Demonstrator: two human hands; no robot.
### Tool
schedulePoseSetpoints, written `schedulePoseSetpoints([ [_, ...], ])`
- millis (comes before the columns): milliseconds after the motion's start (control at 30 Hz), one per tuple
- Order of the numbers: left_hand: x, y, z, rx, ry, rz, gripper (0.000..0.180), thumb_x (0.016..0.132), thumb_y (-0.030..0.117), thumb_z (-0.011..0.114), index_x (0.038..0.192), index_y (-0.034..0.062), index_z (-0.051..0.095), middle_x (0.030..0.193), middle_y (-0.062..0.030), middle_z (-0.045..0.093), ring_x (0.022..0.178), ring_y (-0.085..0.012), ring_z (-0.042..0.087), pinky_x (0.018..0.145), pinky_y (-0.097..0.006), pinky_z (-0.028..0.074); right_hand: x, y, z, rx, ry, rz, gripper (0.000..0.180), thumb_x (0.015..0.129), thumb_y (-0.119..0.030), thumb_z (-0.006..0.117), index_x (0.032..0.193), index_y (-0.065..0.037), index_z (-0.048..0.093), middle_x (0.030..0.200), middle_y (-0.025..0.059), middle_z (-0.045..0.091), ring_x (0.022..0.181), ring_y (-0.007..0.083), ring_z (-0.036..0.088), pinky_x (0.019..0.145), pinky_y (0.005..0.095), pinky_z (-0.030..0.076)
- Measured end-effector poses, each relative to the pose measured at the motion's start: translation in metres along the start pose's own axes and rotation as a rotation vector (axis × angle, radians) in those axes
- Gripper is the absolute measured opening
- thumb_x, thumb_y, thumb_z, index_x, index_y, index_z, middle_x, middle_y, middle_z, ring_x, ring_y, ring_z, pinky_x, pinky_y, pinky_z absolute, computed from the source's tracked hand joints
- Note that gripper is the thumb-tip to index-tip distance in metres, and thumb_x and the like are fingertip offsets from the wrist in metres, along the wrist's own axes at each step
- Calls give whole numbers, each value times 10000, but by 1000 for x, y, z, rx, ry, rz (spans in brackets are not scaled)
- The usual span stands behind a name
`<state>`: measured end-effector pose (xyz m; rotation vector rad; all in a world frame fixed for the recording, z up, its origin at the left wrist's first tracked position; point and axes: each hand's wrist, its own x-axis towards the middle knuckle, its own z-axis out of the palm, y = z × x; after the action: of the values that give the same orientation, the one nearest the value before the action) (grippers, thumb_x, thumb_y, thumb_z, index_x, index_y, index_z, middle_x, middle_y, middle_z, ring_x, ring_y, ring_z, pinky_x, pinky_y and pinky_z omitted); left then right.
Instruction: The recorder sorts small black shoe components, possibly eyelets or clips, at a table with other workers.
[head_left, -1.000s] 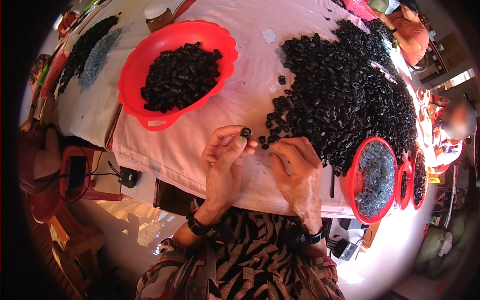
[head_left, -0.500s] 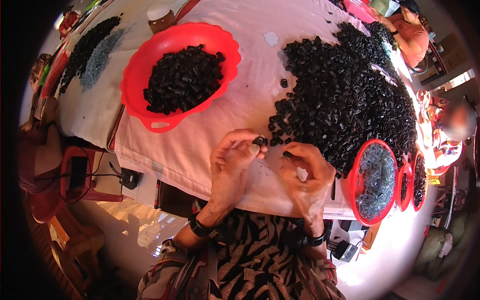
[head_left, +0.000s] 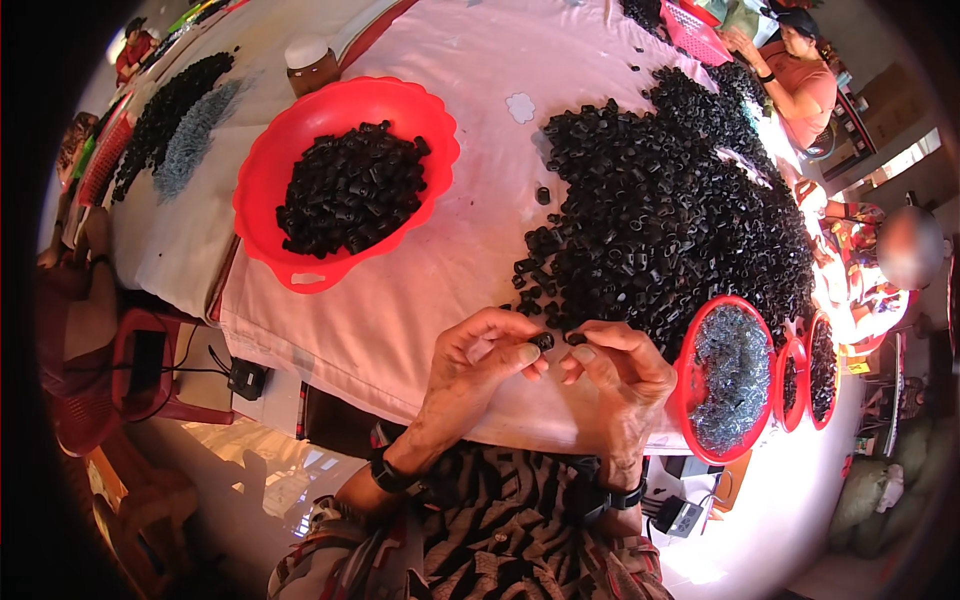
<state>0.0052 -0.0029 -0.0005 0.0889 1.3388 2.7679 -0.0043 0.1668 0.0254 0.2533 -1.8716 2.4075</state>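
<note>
Fingers (head_left: 520,355) of the left hand (head_left: 478,366) pinched a black piece (head_left: 542,341), and the right hand (head_left: 625,375) pinched a small dark bit (head_left: 576,339). Both had come closer together than before, near the big black pile (head_left: 660,220). A red bowl (head_left: 268,185) sat farther left.

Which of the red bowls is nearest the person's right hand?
The bowl of clear bluish pieces, just beside the right hand. The large scalloped bowl, farther left, and the two small bowls, farther right, hold black pieces instead.
</note>
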Motion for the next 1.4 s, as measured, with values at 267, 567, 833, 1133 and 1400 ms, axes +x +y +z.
schedulePoseSetpoints([
  [267,1,-1,4,55,-1,28,162,911,-16,642,1073,-14,645,934,-103,691,815,-143,659,723,-280,539,1,-5,14,-57,0,-43,172,858,130,651,1016,64,670,1071,159,670,832,170,671,725,279,573],
  [567,1,-4,3,27,5,23,163,894,-43,650,1056,-29,643,929,-112,695,806,-146,657,718,-279,542,1,1,12,-116,-6,-59,187,837,158,638,987,50,670,1062,149,672,874,161,671,762,257,565],
  [833,0,-2,4,61,26,-7,161,890,-53,646,1050,-40,654,947,-111,692,822,-149,658,737,-284,552,-1,2,16,-217,16,-89,158,832,131,669,969,51,674,1049,160,674,867,161,674,749,259,570],
  [1133,-1,-4,2,13,23,-49,155,894,-52,643,1046,-31,666,990,-103,696,830,-139,654,736,-277,553,-2,9,23,-288,67,-206,97,852,47,712,946,33,690,1016,157,685,774,130,674,608,218,542],
  [1400,1,-5,-1,13,3,-21,145,909,-56,645,1047,-21,669,989,-98,699,861,-136,669,770,-269,569,-1,11,24,-230,58,-115,114,867,55,692,978,56,665,1005,145,666,784,138,680,634,226,554],
])
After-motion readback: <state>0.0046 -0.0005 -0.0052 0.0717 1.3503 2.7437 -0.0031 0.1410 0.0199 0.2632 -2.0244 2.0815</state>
